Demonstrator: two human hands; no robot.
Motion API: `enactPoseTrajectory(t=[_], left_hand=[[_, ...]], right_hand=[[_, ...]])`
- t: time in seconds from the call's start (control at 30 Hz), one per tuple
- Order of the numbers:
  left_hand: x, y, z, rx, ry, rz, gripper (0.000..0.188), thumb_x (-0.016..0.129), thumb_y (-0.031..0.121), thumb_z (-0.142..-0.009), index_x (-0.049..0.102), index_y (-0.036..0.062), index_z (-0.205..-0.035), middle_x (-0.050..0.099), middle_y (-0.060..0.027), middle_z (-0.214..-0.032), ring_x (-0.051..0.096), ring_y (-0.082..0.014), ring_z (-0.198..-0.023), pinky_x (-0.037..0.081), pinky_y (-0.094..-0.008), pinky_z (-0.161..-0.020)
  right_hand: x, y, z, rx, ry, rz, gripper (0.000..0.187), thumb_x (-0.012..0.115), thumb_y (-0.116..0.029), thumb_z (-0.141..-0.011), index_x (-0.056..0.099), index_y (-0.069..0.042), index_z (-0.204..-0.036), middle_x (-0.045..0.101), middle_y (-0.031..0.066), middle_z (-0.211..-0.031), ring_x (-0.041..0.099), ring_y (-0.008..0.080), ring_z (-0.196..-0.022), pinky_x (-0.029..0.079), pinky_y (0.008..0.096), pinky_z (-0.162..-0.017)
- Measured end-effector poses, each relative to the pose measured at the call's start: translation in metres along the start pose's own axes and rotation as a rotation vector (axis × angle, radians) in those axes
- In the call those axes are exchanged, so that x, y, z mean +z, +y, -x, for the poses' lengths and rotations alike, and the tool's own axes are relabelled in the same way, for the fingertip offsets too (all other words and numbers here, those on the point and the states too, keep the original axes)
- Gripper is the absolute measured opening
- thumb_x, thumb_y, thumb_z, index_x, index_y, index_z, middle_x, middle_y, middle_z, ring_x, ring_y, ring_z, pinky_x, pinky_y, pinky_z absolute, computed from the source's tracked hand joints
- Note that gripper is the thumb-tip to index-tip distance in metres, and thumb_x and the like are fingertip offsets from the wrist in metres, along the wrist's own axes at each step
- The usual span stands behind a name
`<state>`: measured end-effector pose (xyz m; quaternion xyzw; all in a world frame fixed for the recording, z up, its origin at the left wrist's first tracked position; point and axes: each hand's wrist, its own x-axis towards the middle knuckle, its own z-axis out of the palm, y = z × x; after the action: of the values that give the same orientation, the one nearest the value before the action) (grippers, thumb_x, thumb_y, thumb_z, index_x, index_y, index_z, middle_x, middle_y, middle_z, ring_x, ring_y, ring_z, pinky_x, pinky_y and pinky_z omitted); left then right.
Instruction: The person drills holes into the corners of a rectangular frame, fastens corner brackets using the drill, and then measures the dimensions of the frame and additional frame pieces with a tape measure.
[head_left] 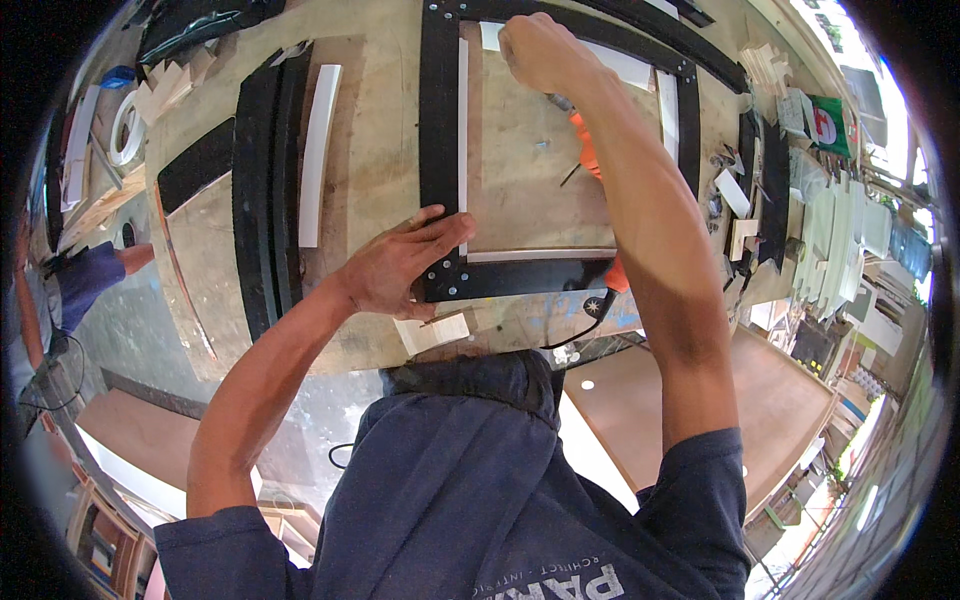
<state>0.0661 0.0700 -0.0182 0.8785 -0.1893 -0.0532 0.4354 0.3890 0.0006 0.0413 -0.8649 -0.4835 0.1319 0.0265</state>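
A black rectangular frame (440,120) with white strips along its inner edges lies on the wooden workbench (385,120). My left hand (400,265) rests over its near left corner, fingers stretched across the black bar and thumb apart. At the far rail, my right hand (545,52) is closed, with its fingertips beside a white strip (490,38). Whatever those fingers hold, if anything, is hidden. Under my right forearm lies an orange corded power tool (584,145), mostly covered by the arm.
Long black bars (268,190) and a loose white strip (320,155) lie left of the frame. A small wood block (436,332) sits by the bench's near edge. Hardware and offcuts (735,195) lie to the right. Another person's arm (135,258) shows at far left.
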Motion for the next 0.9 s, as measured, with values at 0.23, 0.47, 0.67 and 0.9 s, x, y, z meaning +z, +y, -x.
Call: enactPoseTrajectory(t=[0.23, 0.47, 0.67, 0.9], left_hand=[[0.001, -0.001, 0.0, 0.003, -0.002, 0.005, 0.134, 0.091, 0.024, -0.052, 0.018, 0.0061, -0.162, 0.041, -0.0131, -0.16, 0.037, -0.0269, -0.149, 0.02, -0.0464, -0.129], [0.0, 0.001, 0.0, -0.035, -0.036, 0.004, 0.136, 0.092, 0.025, -0.05, 0.017, 0.0096, -0.163, 0.037, -0.0114, -0.162, 0.037, -0.0263, -0.149, 0.018, -0.0455, -0.13], [0.001, -0.001, -0.002, -0.018, -0.017, 0.036, 0.138, 0.092, 0.024, -0.047, 0.017, 0.0114, -0.163, 0.038, -0.0102, -0.162, 0.037, -0.0263, -0.149, 0.019, -0.0455, -0.13], [0.001, -0.001, -0.003, -0.02, -0.027, 0.007, 0.139, 0.092, 0.024, -0.047, 0.017, 0.0114, -0.163, 0.038, -0.0104, -0.162, 0.039, -0.0272, -0.148, 0.02, -0.0457, -0.129]], right_hand=[[-0.006, -0.012, -0.013, 0.045, -0.192, 0.034, 0.024, 0.062, -0.002, -0.08, 0.074, 0.006, -0.099, 0.07, 0.0312, -0.107, 0.069, 0.0432, -0.105, 0.058, 0.0488, -0.09], [-0.008, -0.015, -0.011, 0.163, -0.171, -0.052, 0.028, 0.059, -0.002, -0.081, 0.072, 0.009, -0.104, 0.068, 0.0334, -0.111, 0.068, 0.0434, -0.11, 0.057, 0.0504, -0.091], [0.001, -0.002, -0.014, 0.153, -0.19, -0.065, 0.031, 0.059, -0.003, -0.081, 0.07, 0.01, -0.107, 0.068, 0.033, -0.112, 0.067, 0.0427, -0.111, 0.057, 0.0498, -0.092], [0.008, 0.011, 0.005, 0.114, -0.231, 0.096, 0.019, 0.064, -0.012, -0.084, 0.073, 0.0, -0.096, 0.07, 0.0237, -0.109, 0.065, 0.0426, -0.108, 0.053, 0.0509, -0.092]])
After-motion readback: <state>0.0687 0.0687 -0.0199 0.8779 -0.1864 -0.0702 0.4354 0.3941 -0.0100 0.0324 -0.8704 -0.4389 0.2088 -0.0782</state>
